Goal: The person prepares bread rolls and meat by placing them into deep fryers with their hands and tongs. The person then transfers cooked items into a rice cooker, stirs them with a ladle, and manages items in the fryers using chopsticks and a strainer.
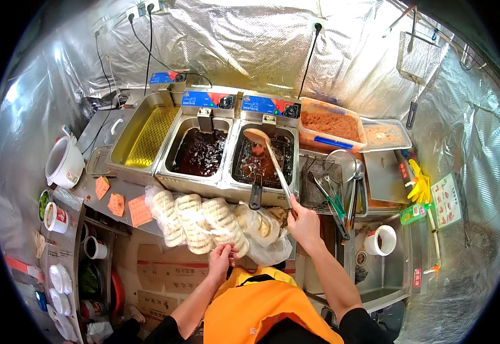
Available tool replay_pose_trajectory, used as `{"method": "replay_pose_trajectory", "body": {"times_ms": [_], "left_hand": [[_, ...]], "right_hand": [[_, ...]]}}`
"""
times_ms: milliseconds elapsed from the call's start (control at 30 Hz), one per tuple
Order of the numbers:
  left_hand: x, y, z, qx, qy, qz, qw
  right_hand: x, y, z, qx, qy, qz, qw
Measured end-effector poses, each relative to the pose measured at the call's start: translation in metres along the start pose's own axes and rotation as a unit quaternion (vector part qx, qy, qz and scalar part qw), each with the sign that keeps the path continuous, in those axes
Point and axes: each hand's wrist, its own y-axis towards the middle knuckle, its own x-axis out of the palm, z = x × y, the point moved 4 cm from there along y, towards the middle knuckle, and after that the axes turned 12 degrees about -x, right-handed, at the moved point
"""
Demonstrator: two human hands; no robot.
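Note:
My right hand (305, 223) grips the long handle of a ladle (257, 136), its bowl raised over the right deep fryer (229, 178). In that fryer's dark, bubbling oil sits a wire fry basket (256, 191), its black handle pointing towards me. Reddish-brown food (258, 161) shows in the oil below the ladle. Low in front of the counter, my left hand (222, 259) has its fingers curled beside plastic bags of pale, round, flat dough pieces (224, 219). Whether it pinches the bag cannot be made out. Another clear plastic bag (267, 225) lies to the right.
The middle fryer (200, 152) holds dark oil, the left fryer (151, 133) yellow oil. A tub of minced filling (331, 124) stands right of the fryers. Tongs (336, 208) and strainers (342, 163) lie near a sink (396, 275). Cardboard (176, 273) covers the floor.

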Motion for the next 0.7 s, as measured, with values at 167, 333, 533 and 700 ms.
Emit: {"method": "replay_pose_trajectory", "body": {"times_ms": [167,333,533,700], "left_hand": [[0.019,-0.008,0.030,-0.005,0.014,-0.023,1.000],[0.070,-0.002,0.090,0.006,-0.005,-0.036,0.999],[0.142,0.064,0.154,-0.183,-0.094,-0.163,0.965],[0.150,0.065,0.153,-0.144,-0.009,-0.133,0.981]], "right_hand": [[-0.009,-0.020,0.006,-0.047,0.007,0.069,0.996],[-0.026,-0.026,0.008,0.053,0.153,0.035,0.986],[-0.037,-0.026,0.014,0.307,0.624,0.016,0.719],[-0.076,-0.005,0.060,0.285,0.760,0.117,0.572]]}}
